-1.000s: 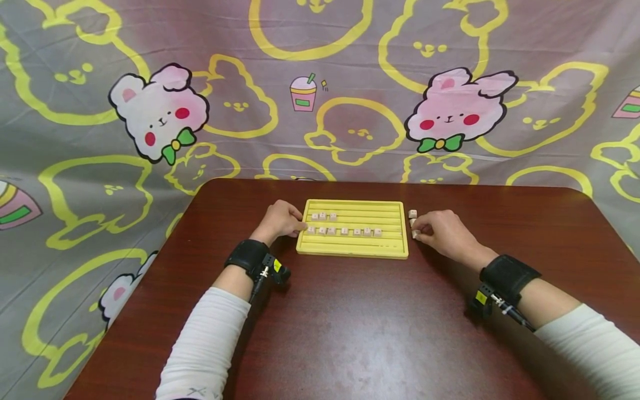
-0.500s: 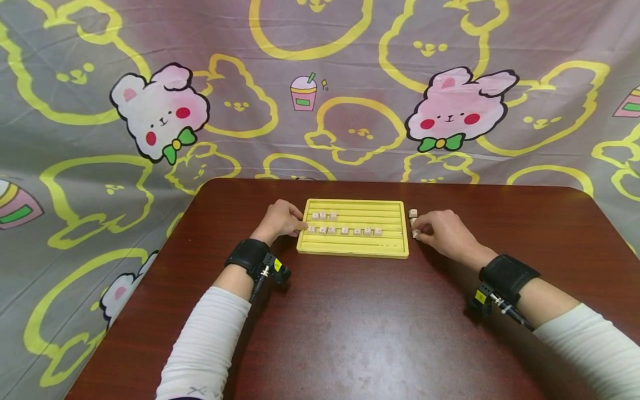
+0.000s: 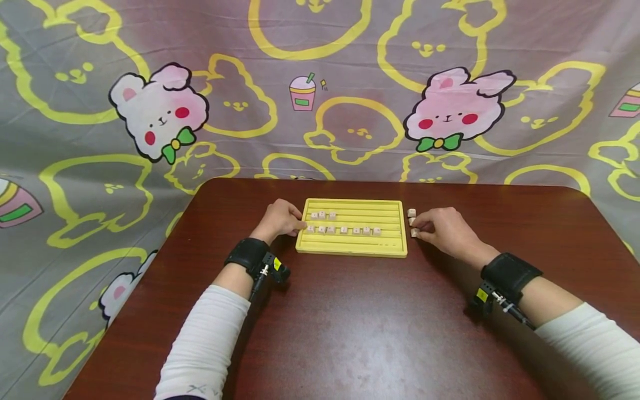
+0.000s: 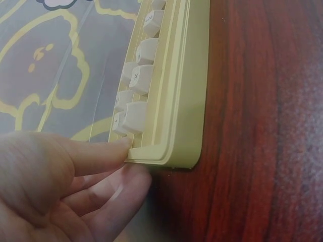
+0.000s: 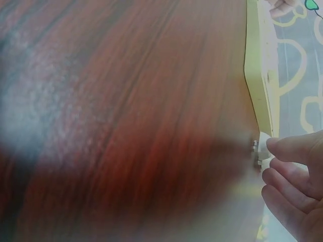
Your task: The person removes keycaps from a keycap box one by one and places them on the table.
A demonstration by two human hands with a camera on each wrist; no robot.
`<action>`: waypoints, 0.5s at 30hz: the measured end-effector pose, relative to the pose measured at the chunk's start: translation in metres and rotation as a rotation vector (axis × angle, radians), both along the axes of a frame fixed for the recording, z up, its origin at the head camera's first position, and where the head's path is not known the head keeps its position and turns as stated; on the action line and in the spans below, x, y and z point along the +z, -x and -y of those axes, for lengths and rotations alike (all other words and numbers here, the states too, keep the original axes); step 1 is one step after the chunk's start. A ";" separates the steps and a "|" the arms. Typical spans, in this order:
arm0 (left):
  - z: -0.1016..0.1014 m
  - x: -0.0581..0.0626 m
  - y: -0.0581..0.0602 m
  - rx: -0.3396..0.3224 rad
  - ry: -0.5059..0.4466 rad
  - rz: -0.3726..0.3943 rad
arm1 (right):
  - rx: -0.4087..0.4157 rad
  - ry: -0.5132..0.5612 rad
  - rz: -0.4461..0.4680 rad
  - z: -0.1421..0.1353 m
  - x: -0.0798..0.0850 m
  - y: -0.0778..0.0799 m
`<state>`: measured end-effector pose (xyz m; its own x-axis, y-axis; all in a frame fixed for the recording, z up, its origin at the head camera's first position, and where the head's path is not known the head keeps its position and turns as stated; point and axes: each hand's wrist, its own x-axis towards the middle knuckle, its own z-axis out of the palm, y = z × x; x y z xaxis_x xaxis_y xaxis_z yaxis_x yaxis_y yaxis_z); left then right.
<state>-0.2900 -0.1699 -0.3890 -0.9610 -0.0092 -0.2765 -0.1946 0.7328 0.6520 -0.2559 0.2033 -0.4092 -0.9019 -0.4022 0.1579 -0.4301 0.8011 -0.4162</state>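
While a grey cloth [image 3: 230,28] printed with yellow outlines and green-bowed animal heads fills the far side of the scene, a dark reddish-brown table [image 3: 350,322] spreads in front of it. Two arms in white sleeves [image 3: 205,339] reach from the near left and near right toward a shallow yellow tray [image 3: 351,254], which sits on the far part of the table. The person's left grip [image 3: 280,218] — a bare hand — pinches the tray's left end, thumb on the rim and fingertips lower down outside it. Just past the tray's right end, the right grip [image 3: 445,230] pinches a white keycap [image 3: 414,233] between thumb and fingers. Black straps [image 3: 247,253] with small cameras circle both wrists. Two loose keycaps [image 3: 411,213] lie on the table, just farther than the pinched one. Inside the tray, three keycaps [image 3: 322,214] stand at the left of a far groove and seven keycaps [image 3: 343,229] along a nearer one — one reads X, while most other markings are too small to make out.
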 end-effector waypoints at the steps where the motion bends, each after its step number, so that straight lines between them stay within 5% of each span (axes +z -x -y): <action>1: 0.000 0.000 0.000 0.000 -0.002 -0.001 | 0.001 0.003 0.002 0.000 0.001 0.000; 15: 0.000 0.000 0.001 -0.005 0.011 -0.001 | 0.018 -0.016 -0.024 -0.001 0.017 -0.003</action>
<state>-0.2909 -0.1694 -0.3891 -0.9613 -0.0074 -0.2755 -0.1902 0.7410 0.6440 -0.2529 0.2041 -0.3917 -0.8905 -0.4208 0.1728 -0.4541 0.7996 -0.3930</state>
